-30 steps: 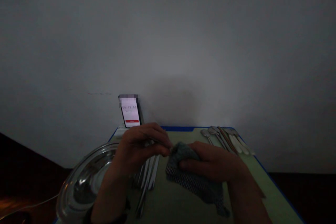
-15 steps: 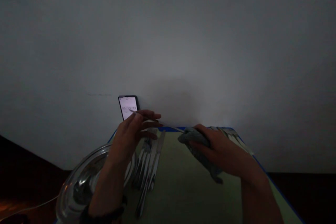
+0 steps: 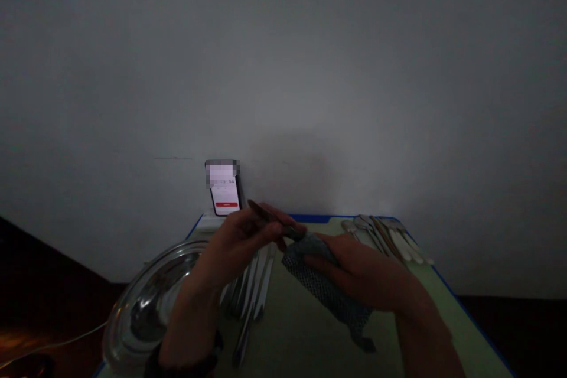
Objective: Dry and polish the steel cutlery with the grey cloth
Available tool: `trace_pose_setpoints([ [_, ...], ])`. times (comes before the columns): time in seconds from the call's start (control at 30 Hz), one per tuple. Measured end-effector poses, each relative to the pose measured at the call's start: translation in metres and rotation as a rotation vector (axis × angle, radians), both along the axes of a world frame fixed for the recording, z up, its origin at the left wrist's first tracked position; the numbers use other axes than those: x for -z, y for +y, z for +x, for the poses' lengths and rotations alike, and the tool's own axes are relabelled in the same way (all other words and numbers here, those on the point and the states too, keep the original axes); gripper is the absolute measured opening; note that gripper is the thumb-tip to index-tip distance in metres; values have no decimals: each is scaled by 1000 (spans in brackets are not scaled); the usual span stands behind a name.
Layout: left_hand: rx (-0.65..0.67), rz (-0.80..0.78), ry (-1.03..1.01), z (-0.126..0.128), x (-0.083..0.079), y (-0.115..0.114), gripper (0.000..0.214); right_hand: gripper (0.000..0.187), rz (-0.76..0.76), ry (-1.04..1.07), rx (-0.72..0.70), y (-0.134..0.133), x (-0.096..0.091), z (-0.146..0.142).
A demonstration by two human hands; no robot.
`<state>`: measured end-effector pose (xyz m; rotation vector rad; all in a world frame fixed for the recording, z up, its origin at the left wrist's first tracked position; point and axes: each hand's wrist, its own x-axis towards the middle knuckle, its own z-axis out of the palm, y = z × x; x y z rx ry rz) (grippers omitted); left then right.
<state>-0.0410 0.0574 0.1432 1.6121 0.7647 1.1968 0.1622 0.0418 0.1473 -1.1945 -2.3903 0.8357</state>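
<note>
My left hand (image 3: 241,242) pinches the handle of a thin metal utensil (image 3: 270,218) that slants down to the right. Its other end disappears into a grey checked cloth (image 3: 328,292), which my right hand (image 3: 358,269) grips from above, fingers wrapped round it. Both hands hover over the green table top (image 3: 301,336), close together at its middle. The part of the utensil inside the cloth is hidden, so I cannot tell whether it is a knife, fork or spoon.
A round steel bowl (image 3: 146,307) sits at the left front. Several knives and forks (image 3: 252,295) lie beside it. A row of spoons and other utensils (image 3: 385,236) lies at the back right. A lit phone (image 3: 225,189) leans against the wall.
Half a second ago the utensil was drawn out long between the hands; now the hands are close again, with my right hand and the cloth slid back left over the utensil.
</note>
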Motion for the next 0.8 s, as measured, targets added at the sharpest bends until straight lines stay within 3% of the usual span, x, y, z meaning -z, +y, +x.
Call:
trace_pose_setpoints([
  [0.1,-47,26,44,7,0,1,8,29,-12,50,-44,3,4,-6],
  [0.23,-210,-7,-79,7,3,4,6,33,-18,88,-36,7,8,-6],
  [0.43,-377,-84,-175,-24,1,3,16,31,-23,1,-8,5,6,11],
  [0.63,-334,-131,30,-40,-4,-1,3,32,-50,-126,64,1,9,25],
  [0.8,-193,68,353,-26,0,3,2,32,-70,-166,62,5,13,13],
])
